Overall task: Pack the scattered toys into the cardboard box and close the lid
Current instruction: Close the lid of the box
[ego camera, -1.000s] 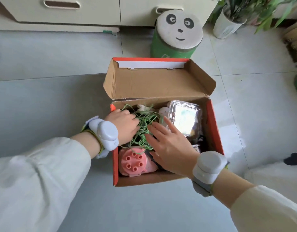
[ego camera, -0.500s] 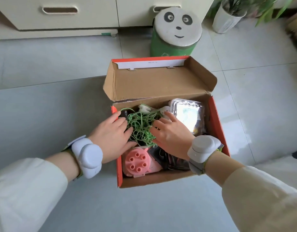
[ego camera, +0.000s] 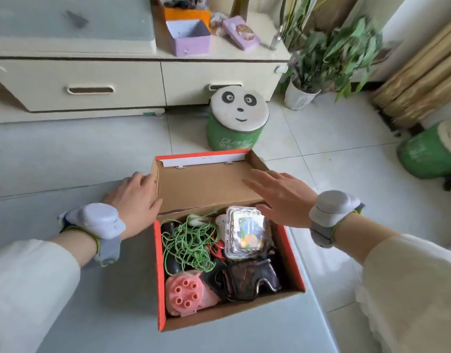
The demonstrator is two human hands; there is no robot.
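Two grips are up at the lid, and the packing looks done! Nearest us, the grey worktop [ego camera: 112, 314] carries the cardboard box [ego camera: 160, 276], orange outside and plain brown inside. Every toy in view sits inside it. A pink plastic toy [ego camera: 185, 294] studded with round pegs fills the near-left corner, with a dark crinkled leathery piece [ego camera: 247, 278] beside it. Behind them lie a loose tangle of green string [ego camera: 188, 244] and a clear ribbed plastic case [ego camera: 246, 231]. That springy string rides high, so I'd say it could snag the lid [ego camera: 206, 189]. Further up, the left grip [ego camera: 136, 197] clasps the lid's left flap, fingers outside and thumb near the hinge corner, likely to swing it over. The right grip [ego camera: 280, 200], fingers straight and spread, holds nothing and hovers before the lid's bare inner face; whether it touches, I can't tell. The lid stands upright, stiff board. Beyond sit a round padded panda stool [ego camera: 238, 118], a cream drawer cabinet [ego camera: 92, 82] and a potted plant [ego camera: 300, 95].
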